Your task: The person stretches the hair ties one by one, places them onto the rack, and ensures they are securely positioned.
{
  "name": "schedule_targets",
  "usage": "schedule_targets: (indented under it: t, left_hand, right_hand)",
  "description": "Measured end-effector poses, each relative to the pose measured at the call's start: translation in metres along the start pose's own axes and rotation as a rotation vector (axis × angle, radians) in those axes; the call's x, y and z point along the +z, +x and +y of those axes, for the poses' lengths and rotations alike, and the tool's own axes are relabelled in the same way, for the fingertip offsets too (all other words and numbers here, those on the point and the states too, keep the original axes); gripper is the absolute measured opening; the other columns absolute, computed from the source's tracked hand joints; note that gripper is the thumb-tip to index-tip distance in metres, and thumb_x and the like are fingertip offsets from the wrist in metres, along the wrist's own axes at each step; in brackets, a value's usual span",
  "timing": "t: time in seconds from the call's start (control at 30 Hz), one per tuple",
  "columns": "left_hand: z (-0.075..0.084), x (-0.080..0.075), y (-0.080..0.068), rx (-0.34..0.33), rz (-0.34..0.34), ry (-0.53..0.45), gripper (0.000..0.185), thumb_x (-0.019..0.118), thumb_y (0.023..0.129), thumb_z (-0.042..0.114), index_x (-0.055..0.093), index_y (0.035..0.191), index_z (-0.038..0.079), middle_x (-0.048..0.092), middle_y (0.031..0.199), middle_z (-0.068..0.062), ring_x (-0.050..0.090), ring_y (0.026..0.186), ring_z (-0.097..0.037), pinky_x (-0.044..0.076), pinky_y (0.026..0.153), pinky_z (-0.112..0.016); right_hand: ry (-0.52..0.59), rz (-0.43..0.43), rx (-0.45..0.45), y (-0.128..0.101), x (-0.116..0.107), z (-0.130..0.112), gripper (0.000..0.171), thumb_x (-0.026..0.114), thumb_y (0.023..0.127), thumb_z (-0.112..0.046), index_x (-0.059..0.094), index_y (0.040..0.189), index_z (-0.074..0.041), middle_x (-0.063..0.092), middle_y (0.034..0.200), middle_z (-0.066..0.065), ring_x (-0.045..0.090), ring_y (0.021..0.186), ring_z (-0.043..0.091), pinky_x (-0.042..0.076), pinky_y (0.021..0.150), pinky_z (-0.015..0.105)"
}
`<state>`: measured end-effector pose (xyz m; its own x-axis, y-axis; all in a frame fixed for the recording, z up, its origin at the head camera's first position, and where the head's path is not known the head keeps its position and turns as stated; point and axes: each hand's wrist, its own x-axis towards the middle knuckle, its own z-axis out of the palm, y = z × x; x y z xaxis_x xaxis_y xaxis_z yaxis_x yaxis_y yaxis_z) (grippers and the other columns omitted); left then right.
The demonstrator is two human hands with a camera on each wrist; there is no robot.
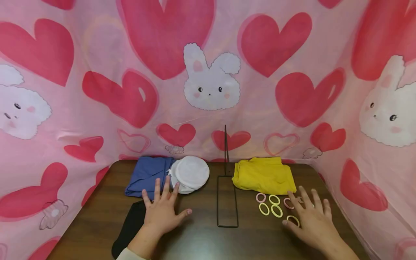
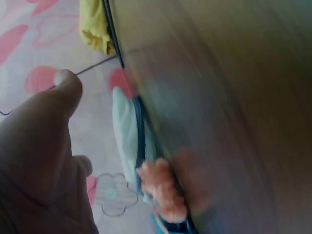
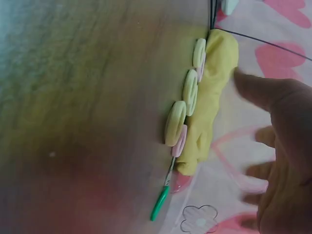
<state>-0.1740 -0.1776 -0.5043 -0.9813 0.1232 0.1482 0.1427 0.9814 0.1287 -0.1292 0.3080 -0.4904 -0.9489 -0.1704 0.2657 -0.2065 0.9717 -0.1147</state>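
My left hand (image 1: 164, 213) hovers over the left side of the table with its fingers spread and nothing in them. Its fingertips overlap a folded blue cloth (image 1: 146, 177) and a white round fabric piece, like a soft hat (image 1: 191, 173). Beside that wrist lies a black cloth-like item (image 1: 130, 227). On the right, my other hand (image 1: 313, 220) is spread out too, holding nothing. It partly covers several yellow and pink rings (image 1: 276, 211), like hair ties, which lie in front of a folded yellow cloth (image 1: 264, 177).
Between the cloths stands a black wire stand (image 1: 227, 226) with a tall upright. A fluffy peach-coloured thing (image 2: 163, 187) shows in the left wrist view, a green-handled tool (image 3: 160, 202) in the right. A pink heart-patterned curtain (image 1: 214, 119) surrounds the brown table (image 1: 195, 242).
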Motion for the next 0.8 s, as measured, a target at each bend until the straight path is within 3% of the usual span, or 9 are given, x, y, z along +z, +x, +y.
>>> schedule_targets:
  t: [0.1,0.17,0.37,0.6,0.8]
  left_hand:
    - [0.011,0.007,0.004,0.041,-0.046,-0.030,0.101,0.061,0.083,0.082,0.035,0.164,0.028,0.005,0.175,-0.010,-0.012,0.158,-0.040,-0.009,0.111,-0.078]
    - [0.020,0.009,0.007,0.072,-0.080,-0.071,0.098,0.066,0.084,0.077,0.037,0.163,0.027,0.007,0.175,-0.010,-0.005,0.158,-0.041,-0.001,0.112,-0.079]
    - [0.043,0.015,0.015,0.168,-0.181,-0.209,0.091,0.073,0.086,0.065,0.042,0.161,0.024,0.014,0.174,-0.009,0.010,0.157,-0.042,0.012,0.112,-0.078]
    - [0.064,0.020,0.023,0.231,-0.253,-0.299,0.087,0.075,0.087,0.060,0.046,0.159,0.021,0.022,0.171,-0.012,0.017,0.155,-0.042,0.017,0.111,-0.076]
    - [0.075,0.023,0.028,0.244,-0.284,-0.328,0.087,0.075,0.087,0.061,0.046,0.159,0.022,0.021,0.171,-0.010,0.017,0.155,-0.040,0.020,0.110,-0.075]
  right_hand:
    - [0.024,-0.056,-0.031,-0.003,0.001,0.004,0.084,0.090,0.073,-0.051,0.063,0.143,-0.012,0.056,0.145,0.024,0.046,0.132,0.052,0.036,0.098,0.075]
    - [0.038,-0.116,-0.039,-0.003,0.002,0.007,0.077,0.091,0.071,-0.049,0.069,0.134,-0.011,0.064,0.135,0.021,0.055,0.125,0.049,0.045,0.090,0.071]
    - [0.094,-0.270,-0.015,-0.005,0.009,0.013,0.067,0.093,0.071,-0.043,0.073,0.125,-0.009,0.072,0.120,0.011,0.065,0.113,0.039,0.050,0.093,0.061]
    - [0.098,-0.234,-0.029,-0.004,0.015,0.014,0.043,0.093,0.072,-0.027,0.076,0.109,-0.013,0.072,0.103,-0.001,0.068,0.097,0.025,0.055,0.085,0.052]
    - [0.105,-0.218,-0.029,0.000,0.017,0.011,0.024,0.089,0.077,-0.018,0.075,0.097,-0.020,0.064,0.088,-0.013,0.058,0.081,0.008,0.053,0.074,0.040]
